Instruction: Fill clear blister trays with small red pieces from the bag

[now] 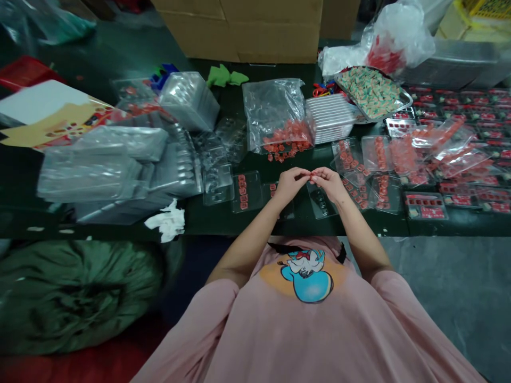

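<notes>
My left hand and my right hand meet fingertip to fingertip above the table. Both pinch a small red plastic piece, mostly covered by the fingers. Below my right hand lies a clear plastic blister tray with several molded pockets. Partly under my left wrist is another clear tray with red pieces. To its left, a clear tray carries a column of red pieces. Just beyond my hands, a clear bag spills loose red pieces.
Stacked clear trays fill the left side. On the right are filled trays, bagged red pieces and rows of packed trays. A tray of pale green and beige bits stands behind. A cardboard box borders the far edge.
</notes>
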Demonstrator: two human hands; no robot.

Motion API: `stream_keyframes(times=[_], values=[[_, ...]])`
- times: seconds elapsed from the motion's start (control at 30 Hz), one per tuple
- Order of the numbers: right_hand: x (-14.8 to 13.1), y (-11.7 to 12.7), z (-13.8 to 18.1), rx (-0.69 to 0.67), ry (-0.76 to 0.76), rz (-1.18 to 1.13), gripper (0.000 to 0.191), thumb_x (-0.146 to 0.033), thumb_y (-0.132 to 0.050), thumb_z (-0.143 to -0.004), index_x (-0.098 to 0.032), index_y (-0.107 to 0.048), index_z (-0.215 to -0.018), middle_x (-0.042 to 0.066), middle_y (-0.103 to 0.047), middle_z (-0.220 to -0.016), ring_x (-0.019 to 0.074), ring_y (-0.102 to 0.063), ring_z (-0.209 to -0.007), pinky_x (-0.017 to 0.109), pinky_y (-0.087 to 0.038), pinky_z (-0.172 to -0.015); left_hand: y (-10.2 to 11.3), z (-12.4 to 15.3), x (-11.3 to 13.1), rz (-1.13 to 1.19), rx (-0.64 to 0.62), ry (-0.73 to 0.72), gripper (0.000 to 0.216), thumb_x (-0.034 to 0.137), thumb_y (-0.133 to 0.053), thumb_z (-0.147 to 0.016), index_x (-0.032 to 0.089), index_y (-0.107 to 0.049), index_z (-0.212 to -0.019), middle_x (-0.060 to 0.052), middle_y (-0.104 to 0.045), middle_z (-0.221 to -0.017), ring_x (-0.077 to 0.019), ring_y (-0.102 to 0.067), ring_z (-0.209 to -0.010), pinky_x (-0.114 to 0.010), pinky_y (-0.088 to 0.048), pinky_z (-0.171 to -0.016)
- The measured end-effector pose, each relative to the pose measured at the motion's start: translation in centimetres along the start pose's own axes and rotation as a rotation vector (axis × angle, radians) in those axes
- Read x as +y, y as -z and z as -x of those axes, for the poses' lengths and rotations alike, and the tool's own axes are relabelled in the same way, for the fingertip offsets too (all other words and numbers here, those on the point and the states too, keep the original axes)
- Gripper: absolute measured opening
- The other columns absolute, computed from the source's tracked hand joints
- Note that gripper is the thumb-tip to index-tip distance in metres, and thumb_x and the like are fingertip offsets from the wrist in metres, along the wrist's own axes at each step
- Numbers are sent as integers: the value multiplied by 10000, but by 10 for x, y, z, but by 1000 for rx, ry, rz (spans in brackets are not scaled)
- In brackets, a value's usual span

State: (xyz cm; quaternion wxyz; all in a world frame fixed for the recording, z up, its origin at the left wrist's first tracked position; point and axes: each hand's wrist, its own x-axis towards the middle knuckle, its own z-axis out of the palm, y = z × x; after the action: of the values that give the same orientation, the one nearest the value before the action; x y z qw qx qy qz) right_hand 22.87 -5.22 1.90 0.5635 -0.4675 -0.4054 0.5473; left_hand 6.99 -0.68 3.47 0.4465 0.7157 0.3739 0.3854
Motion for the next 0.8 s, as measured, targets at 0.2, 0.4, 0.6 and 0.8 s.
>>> stream_keyframes(times=[0.2, 0.4, 0.6, 0.8], values=[[-8, -5, 5, -92, 9, 44, 321, -380, -814, -640, -192, -610, -800, -40, -604, -696, 88, -540, -626, 238, -441, -621, 9, 2, -3, 281, -152, 134, 120, 263, -675, -738, 150, -647, -765, 5, -627, -716, -116, -556, -660, -251, -427, -667], [-12, -11, 6, -140, 27, 123, 313, -377, -796, -652, -193, -553, -724, -67, -513, -650, 73, -432, -585, 226, -376, -585, 8, 7, -1, 316, -232, 154, 172, 268, -711, -724, 157, -579, -719, 31, -533, -661, -101, -474, -611, -230, -353, -589], [-8, -13, 7, -104, 34, 87, 329, -459, -777, -681, -200, -607, -793, -42, -574, -692, 88, -493, -609, 236, -412, -603, 5, 10, -4, 545, -149, 217, 269, 347, -764, -724, 159, -572, -746, 16, -557, -689, -92, -496, -613, -223, -394, -590], [-4, -15, 8, -105, -10, 10, 374, -500, -782, -687, -203, -646, -869, -24, -614, -723, 87, -528, -620, 233, -435, -610, 6, 12, -7, 623, -76, 225, 358, 425, -814, -682, 161, -589, -769, 13, -583, -707, -90, -535, -624, -226, -437, -614]])
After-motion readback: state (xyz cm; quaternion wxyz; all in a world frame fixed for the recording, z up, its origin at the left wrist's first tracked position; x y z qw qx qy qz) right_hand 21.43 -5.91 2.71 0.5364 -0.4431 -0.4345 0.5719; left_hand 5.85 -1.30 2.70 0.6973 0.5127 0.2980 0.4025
